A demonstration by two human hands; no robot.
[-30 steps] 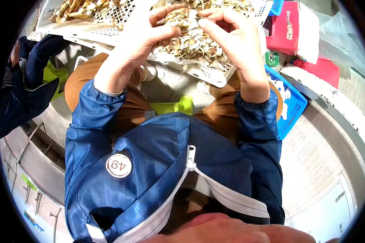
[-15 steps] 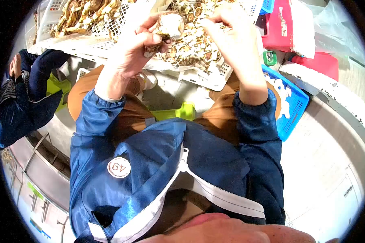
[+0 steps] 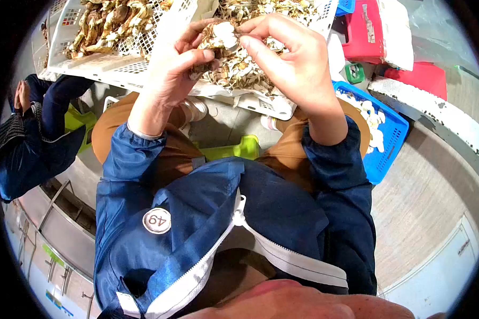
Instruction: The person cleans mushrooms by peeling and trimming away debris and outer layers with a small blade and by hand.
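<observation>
In the head view my left hand (image 3: 167,66) grips a mushroom-like piece (image 3: 222,36) with rough brown skin and a bare white face. My right hand (image 3: 290,50) is at the piece's right side, thumb and forefinger pinched together. Something thin and dark shows at those fingertips, too small to name. Below both hands, a heap of brown and white peelings (image 3: 239,72) lies in a white perforated crate (image 3: 274,106).
Long brown-yellow pieces (image 3: 114,26) fill part of another white crate (image 3: 98,68) at upper left. A blue basket (image 3: 391,139) with white pieces (image 3: 376,125) stands right of my knee. A co-worker's hands (image 3: 22,97) rest at far left. Red containers (image 3: 364,32) stand at upper right.
My right hand has moved left and down, from apart to the edge of the mushroom-like piece. My left hand still holds the piece, now turned slightly.
</observation>
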